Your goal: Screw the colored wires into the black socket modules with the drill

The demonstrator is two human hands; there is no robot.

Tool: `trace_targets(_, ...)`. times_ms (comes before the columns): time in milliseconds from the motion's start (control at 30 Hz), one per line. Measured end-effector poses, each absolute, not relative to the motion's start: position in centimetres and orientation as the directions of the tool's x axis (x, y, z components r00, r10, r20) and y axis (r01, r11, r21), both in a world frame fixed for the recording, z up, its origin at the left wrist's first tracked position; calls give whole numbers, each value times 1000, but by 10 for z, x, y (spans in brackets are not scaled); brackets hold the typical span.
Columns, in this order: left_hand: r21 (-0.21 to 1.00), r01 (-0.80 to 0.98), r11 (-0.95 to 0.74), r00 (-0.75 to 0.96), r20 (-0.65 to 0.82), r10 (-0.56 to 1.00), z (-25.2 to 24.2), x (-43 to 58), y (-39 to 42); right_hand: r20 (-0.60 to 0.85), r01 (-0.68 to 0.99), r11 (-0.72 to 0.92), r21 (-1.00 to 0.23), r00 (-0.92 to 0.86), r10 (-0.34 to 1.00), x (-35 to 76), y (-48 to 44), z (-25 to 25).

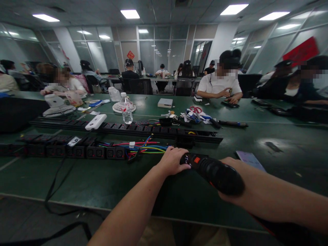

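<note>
My right hand (249,179) wraps around a black cordless drill (217,174) with an orange switch on top; its handle and most of my fingers are hidden behind the body. The drill points left and away from me. My left hand (174,160) is closed around the drill's nose, thumb below and fingers above, so the tip and anything under it cannot be seen. Just beyond my left hand, loose red, blue and yellow-green wires (151,147) run from a black power strip with sockets (94,152). A white label (74,141) marked with a numeral lies on the strip.
A second long power strip (138,128) lies behind, with a white device (96,122) on it. Nearby are a water bottle (126,111), red-handled scissors (195,109), a white box (165,103) and a purple card (250,160). Other people sit across the green table (84,184).
</note>
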State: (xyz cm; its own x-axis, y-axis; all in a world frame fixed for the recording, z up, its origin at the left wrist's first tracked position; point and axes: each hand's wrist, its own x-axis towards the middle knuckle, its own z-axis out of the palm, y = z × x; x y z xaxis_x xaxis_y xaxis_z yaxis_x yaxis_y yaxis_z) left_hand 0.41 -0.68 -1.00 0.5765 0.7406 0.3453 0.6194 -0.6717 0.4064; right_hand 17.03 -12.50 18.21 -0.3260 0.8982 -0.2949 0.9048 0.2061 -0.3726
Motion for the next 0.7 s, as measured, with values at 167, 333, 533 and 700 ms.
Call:
trace_targets(167, 409, 625, -665, 569, 344, 747, -10, 5, -6, -303, 911, 216, -350, -329, 894, 179, -120, 173)
trace_targets(333, 405, 622, -670, 569, 354, 742, -13, 6, -4, -326, 906, 233, -353, -352, 877, 182, -115, 170)
trace_targets(533, 403, 625, -669, 564, 360, 743, -14, 6, -5, -306, 908, 259, -330, -363, 880, 182, -115, 170)
trace_targets(700, 408, 614, -676, 565, 372, 737, -14, 6, -5, -326, 907, 274, -320, -377, 867, 177, -115, 176)
